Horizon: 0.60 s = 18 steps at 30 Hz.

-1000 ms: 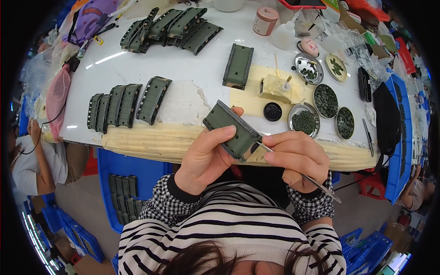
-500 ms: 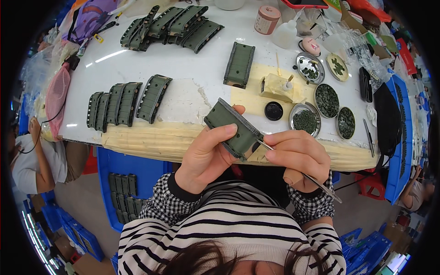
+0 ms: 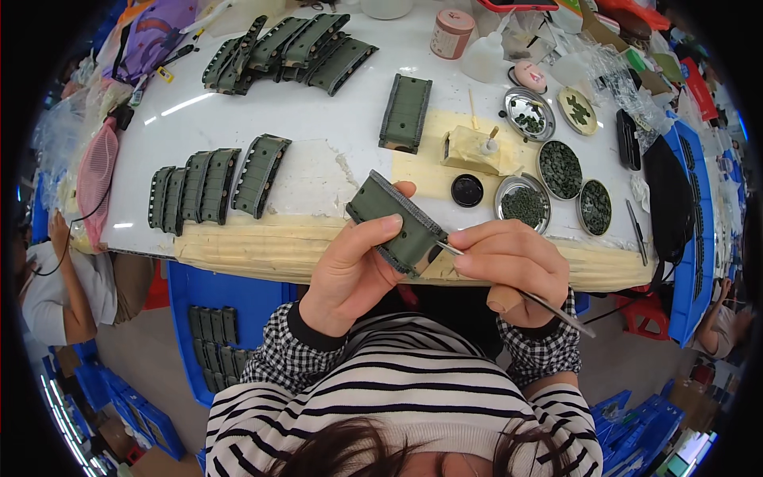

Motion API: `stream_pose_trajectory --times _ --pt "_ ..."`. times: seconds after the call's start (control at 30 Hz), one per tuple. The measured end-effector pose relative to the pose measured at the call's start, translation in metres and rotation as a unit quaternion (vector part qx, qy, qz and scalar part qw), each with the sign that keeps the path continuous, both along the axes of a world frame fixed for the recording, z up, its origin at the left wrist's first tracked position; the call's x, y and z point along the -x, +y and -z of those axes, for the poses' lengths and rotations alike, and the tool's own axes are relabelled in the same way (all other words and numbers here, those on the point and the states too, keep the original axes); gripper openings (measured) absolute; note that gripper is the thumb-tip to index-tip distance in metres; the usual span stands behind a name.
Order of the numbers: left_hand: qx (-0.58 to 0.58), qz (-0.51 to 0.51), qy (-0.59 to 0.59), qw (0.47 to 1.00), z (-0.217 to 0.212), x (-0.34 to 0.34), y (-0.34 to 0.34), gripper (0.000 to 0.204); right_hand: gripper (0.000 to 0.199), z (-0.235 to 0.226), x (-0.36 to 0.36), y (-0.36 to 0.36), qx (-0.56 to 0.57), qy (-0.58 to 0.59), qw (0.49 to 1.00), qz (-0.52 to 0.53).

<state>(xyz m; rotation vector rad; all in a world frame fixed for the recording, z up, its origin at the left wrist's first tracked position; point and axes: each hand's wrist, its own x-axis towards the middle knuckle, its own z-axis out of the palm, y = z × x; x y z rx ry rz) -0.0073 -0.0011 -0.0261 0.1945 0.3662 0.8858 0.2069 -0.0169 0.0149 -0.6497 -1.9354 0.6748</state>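
Over the table's [image 3: 310, 119] near edge, the left hand [image 3: 347, 274] pinches a tilted green panel [image 3: 415, 238]; the right hand [image 3: 515, 258] pinches a metal tool [image 3: 556, 312], tip at its right end. Steady panel, light tip pressure seem best.

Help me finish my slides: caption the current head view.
Left hand holding a green part, right hand holding a metal tool at its end, dishes of small green bits beyond.

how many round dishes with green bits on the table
5: rear silver dish, cream dish to its right, front silver dish, inner dish and outer dish on its right; others may be hidden.
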Motion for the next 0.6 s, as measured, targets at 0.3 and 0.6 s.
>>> stream_pose_trajectory --times 0.3,0.6 --pt "-0.089 -0.067 0.148 0.983 -0.007 0.006 -0.004 0.032 0.025 0.012 -0.046 0.007 0.113 0.023 0.955 0.273" --pt "-0.104 -0.042 0.2 0.973 -0.01 -0.002 -0.006 0.046 0.015 0.029 -0.054 0.015 0.084 -0.12 0.946 0.29"
